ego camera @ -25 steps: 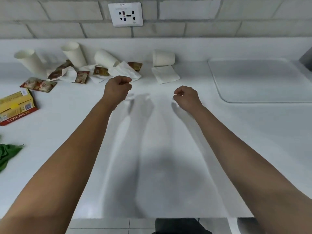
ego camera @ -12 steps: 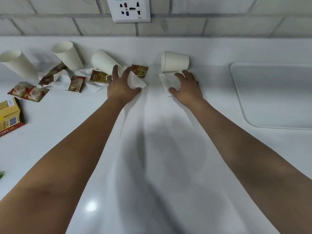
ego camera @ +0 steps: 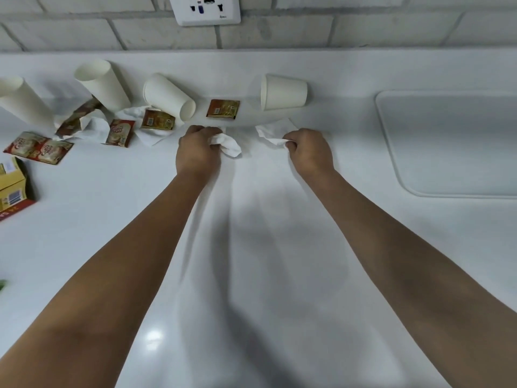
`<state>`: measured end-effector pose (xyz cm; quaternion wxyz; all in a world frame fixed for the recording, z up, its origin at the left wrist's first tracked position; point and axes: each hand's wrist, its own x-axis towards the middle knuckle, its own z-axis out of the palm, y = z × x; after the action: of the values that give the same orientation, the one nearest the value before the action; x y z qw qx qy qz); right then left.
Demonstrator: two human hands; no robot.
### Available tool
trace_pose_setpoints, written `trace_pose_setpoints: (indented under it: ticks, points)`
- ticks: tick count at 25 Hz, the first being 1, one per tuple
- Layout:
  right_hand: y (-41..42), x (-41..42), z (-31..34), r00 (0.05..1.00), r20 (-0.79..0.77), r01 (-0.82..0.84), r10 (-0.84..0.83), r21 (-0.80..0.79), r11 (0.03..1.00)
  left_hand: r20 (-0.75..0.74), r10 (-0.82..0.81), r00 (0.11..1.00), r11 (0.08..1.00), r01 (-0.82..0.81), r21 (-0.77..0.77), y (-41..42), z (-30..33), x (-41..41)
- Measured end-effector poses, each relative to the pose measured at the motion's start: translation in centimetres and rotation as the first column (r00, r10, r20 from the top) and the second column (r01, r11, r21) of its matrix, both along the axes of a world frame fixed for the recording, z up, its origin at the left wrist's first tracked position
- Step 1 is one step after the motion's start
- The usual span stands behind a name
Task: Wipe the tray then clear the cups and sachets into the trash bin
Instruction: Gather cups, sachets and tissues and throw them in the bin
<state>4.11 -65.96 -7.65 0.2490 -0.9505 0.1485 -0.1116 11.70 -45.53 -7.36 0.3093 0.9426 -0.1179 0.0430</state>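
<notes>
My left hand [ego camera: 197, 152] is closed around a crumpled white napkin [ego camera: 229, 144] on the white counter. My right hand [ego camera: 310, 152] pinches a second white napkin [ego camera: 272, 131] just to the right. Behind them lie a tipped paper cup [ego camera: 284, 91], a brown sachet [ego camera: 223, 108] and another tipped cup [ego camera: 167, 98]. Further left stand two more cups, one [ego camera: 102, 84] behind the sachets and one [ego camera: 19, 100] at the edge, among several sachets [ego camera: 157, 120] and napkins. A white tray [ego camera: 453, 141] lies flat at the right.
A yellow and red sachet box [ego camera: 12, 189] sits at the left edge. A wall socket [ego camera: 207, 8] is set in the brick wall behind the counter. A scrap of green cloth [ego camera: 2, 284] shows at the far left.
Both hands reached forward to the napkins, lay flat on them, then closed and pulled them slightly towards me. The view moved closer to the wall.
</notes>
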Motion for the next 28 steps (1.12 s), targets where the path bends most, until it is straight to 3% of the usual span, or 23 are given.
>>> trace_pose_setpoints:
  ticks: [8, 11, 17, 28]
  points:
    - [4.0, -10.0, 4.2, 0.929, 0.307, 0.123, -0.207, 0.273, 0.954, 0.069, -0.091, 0.994, 0.951, 0.107, -0.289, 1.7, 3.8, -9.6]
    - [6.1, -14.9, 5.0, 0.91, 0.297, 0.182, -0.289, 0.342, 0.922, 0.055, -0.15, 0.987, 0.916, 0.16, -0.369, 2.5, 5.7, -14.0]
    - [9.3, -24.8, 4.8, 0.873, 0.247, 0.274, -0.421, 0.466, 0.841, 0.033, -0.245, 0.969, 0.912, 0.242, -0.33, 4.3, 6.1, -22.0]
    - [8.5, -36.5, 4.0, 0.811, 0.184, 0.41, -0.556, 0.5, 0.763, -0.096, -0.461, 0.882, 0.857, 0.415, -0.306, 0.7, 6.2, -30.7]
